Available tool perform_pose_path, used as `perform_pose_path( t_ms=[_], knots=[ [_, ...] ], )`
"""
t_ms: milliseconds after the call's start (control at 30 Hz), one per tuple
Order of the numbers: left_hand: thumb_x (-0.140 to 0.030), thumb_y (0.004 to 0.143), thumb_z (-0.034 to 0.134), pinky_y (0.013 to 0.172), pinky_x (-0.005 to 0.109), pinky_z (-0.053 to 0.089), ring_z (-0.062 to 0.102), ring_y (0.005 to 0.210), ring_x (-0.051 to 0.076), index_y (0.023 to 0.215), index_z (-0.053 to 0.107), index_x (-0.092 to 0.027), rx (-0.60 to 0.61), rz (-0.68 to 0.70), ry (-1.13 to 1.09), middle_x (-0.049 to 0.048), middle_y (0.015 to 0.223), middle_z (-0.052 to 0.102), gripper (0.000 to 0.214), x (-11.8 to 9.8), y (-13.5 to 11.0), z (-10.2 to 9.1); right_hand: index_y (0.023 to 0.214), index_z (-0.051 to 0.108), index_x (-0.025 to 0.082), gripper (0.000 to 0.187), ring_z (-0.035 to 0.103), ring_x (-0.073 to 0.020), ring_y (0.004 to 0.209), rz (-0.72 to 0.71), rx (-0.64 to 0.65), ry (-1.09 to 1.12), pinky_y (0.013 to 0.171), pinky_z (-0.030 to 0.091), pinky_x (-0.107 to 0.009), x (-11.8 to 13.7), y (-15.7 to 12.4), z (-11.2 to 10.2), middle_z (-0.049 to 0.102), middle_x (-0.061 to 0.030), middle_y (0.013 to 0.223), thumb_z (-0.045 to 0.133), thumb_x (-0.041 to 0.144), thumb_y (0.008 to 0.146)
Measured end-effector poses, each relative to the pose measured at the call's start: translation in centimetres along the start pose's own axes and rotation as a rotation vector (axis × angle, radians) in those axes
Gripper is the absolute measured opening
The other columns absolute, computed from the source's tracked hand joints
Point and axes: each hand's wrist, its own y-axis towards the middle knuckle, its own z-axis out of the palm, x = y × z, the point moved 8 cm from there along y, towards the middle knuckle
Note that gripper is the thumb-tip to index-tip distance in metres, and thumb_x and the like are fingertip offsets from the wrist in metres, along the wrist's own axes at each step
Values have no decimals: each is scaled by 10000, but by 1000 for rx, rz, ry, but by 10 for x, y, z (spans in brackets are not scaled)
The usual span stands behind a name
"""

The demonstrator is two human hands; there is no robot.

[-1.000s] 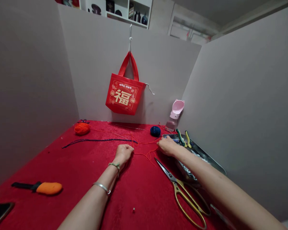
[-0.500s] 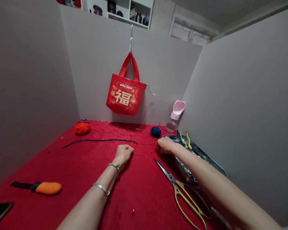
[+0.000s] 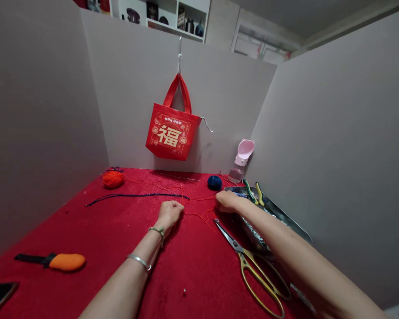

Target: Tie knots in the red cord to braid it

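My left hand (image 3: 170, 213) rests on the red cloth, its fingers pinched on the red yarn (image 3: 195, 215). At the tray's near left corner, my right hand (image 3: 224, 200) is closed, with the red yarn running to its fingers from the left. Between the hands the yarn lies in loose loops and crossings. A dark blue braided cord (image 3: 136, 194) stretches leftward from those loops. Gold-handled scissors (image 3: 241, 250) lie just below my right hand, tips pointing at the yarn. My own hands hide the fingertips in part.
An orange yarn ball (image 3: 113, 179) and a blue yarn ball (image 3: 214, 182) sit at the back. Pliers (image 3: 259, 194) lie in the metal tray (image 3: 294, 228). An orange-handled tool (image 3: 66, 262) is at left. A red bag (image 3: 173, 133) hangs on the grey wall.
The camera view has shifted slightly. Both hands stay nearly in the same place, and a small pinkish loop now shows at the scissor tips.
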Motion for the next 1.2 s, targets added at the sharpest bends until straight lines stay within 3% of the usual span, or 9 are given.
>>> perform_pose_path(
  t_ms=[167, 400, 600, 667, 767, 867, 1033, 1100, 1200],
  knots=[
    [-224, 633, 500, 358, 173, 186, 300, 351, 42, 574, 546, -112, 26, -20, -57, -26, 429, 423, 135, -4, -4, 2, 851, 680, 164, 245, 548, -103, 602, -120, 87, 182, 487, 329, -153, 15, -10, 8, 625, -21, 670, 559, 188, 639],
    [-231, 637, 505, 354, 174, 164, 273, 335, 37, 553, 520, -116, 18, -55, -100, -42, 394, 383, 143, -9, -9, -2, 768, 683, 152, 197, 543, -112, 619, -136, -1, 258, 529, 344, -165, 12, -20, 17, 631, -33, 682, 552, 127, 623],
    [-220, 637, 506, 351, 177, 170, 266, 320, 37, 546, 523, -118, 9, -81, -107, -43, 389, 385, 138, -11, -13, -5, 640, 643, 116, 126, 418, -94, 486, -121, -3, 323, 465, 274, -210, 16, -25, 20, 542, -33, 542, 521, 90, 629],
    [-220, 639, 501, 350, 178, 168, 263, 318, 37, 549, 522, -119, 11, -81, -112, -44, 391, 383, 137, -11, -13, -5, 643, 624, 112, 106, 395, -83, 486, -137, -31, 324, 471, 267, -206, 16, -29, 13, 525, -24, 542, 519, 101, 638],
    [-229, 643, 494, 350, 179, 160, 268, 324, 39, 559, 521, -119, 23, -66, -114, -42, 398, 386, 141, -9, -11, -4, 703, 593, 111, 94, 395, -78, 532, -155, -206, 291, 498, 272, -190, 2, -45, -16, 525, -15, 597, 513, 146, 667],
    [-237, 635, 497, 353, 179, 160, 275, 335, 40, 558, 526, -117, 22, -37, -93, -39, 403, 391, 146, -9, -9, -3, 737, 579, 111, 127, 428, -84, 573, 13, -320, 298, 514, 285, -182, -40, -64, -38, 545, -26, 655, 478, 181, 704],
    [-239, 622, 511, 349, 181, 150, 257, 331, 38, 538, 520, -118, 38, -40, -106, -48, 390, 375, 148, -10, -9, -1, 714, 619, 88, 168, 536, -168, 648, 401, -185, 98, 540, 323, -231, -90, -89, -34, 595, -126, 727, 479, 180, 702],
    [-240, 623, 516, 343, 179, 138, 243, 319, 35, 534, 515, -120, 48, -60, -121, -54, 375, 359, 149, -10, -10, -1, 748, 625, 91, 217, 562, -206, 709, 485, -297, 88, 575, 351, -256, -81, -92, -43, 602, -158, 790, 441, 206, 741],
    [-237, 622, 530, 332, 178, 120, 239, 303, 33, 533, 508, -121, 46, -78, -157, -55, 363, 360, 147, -10, -12, -2, 854, 616, 142, 271, 580, -156, 678, 319, -547, 456, 623, 391, -237, -29, -75, -55, 619, -101, 799, 373, 244, 795]
  ],
)
